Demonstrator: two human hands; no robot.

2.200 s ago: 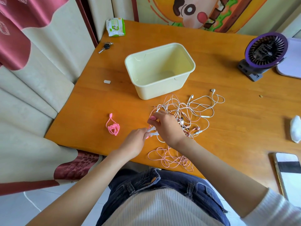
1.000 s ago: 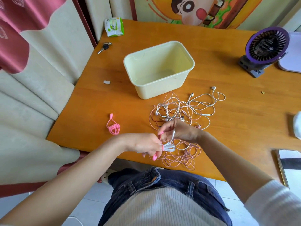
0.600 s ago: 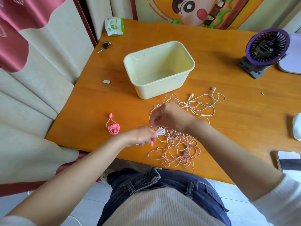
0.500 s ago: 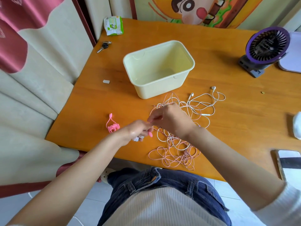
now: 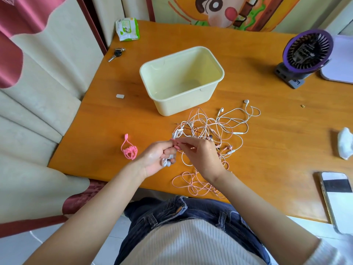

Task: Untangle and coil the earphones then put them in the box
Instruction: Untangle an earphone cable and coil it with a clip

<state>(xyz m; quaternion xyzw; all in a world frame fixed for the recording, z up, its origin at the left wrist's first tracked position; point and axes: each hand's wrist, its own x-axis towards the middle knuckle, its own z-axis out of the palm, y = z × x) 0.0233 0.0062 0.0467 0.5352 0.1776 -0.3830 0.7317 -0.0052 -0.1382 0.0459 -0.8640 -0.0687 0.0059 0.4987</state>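
Observation:
A tangle of white and pale pink earphones [image 5: 214, 129] lies on the orange table [image 5: 277, 131], in front of an empty cream box [image 5: 152, 81]. My left hand [image 5: 156, 157] grips a small bundle of white earphone cord, two earbuds hanging below its fingers. My right hand [image 5: 202, 152] pinches a white cord that runs from that bundle to the tangle. More pink cord [image 5: 193, 184] loops by the table's near edge. A coiled bright pink earphone [image 5: 129, 150] lies apart at the left.
A purple fan [image 5: 305, 54] stands at the back right beside a white tray [image 5: 340, 62]. A phone [image 5: 338, 196] and a white wad [image 5: 344, 144] lie at the right. Keys [image 5: 116, 53], a green packet [image 5: 127, 29] and a small white piece [image 5: 120, 96] lie at the left.
Both hands lifted from the tangle and came together at its left, the left hand gathering white cord into a bundle while the right hand keeps feeding cord to it.

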